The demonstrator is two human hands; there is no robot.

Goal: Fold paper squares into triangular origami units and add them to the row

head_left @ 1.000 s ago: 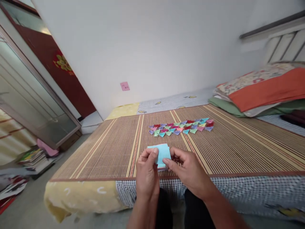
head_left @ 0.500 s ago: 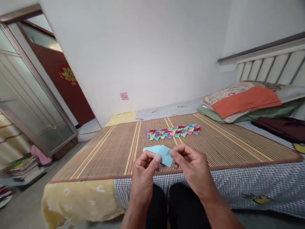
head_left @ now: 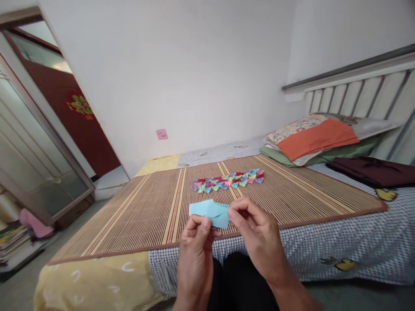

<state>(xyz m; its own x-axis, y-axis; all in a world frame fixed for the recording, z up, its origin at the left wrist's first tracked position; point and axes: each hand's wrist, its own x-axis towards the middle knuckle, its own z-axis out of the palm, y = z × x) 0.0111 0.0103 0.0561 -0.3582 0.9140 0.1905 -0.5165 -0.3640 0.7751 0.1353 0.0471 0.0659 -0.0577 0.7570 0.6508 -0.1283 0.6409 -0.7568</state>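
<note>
A light blue sheet of paper (head_left: 216,211), partly folded, is held up between my two hands above the near part of the striped mat. My left hand (head_left: 197,246) pinches its lower edge between thumb and fingers. The right corner of the paper is pinched by my right hand (head_left: 256,235). Beyond them, several small folded paper pieces (head_left: 228,180) in many colours lie in rows on the mat.
The striped mat (head_left: 155,207) covers most of the bed. Pillows (head_left: 317,136) and a dark folded cloth (head_left: 369,170) lie at the right. A pink note (head_left: 161,134) is on the wall. Books (head_left: 14,242) stand low at the left, near a glazed door.
The view has turned slightly to the right. In my hands, the paper's right part has changed shape, now showing a fold line near its upper right edge.
</note>
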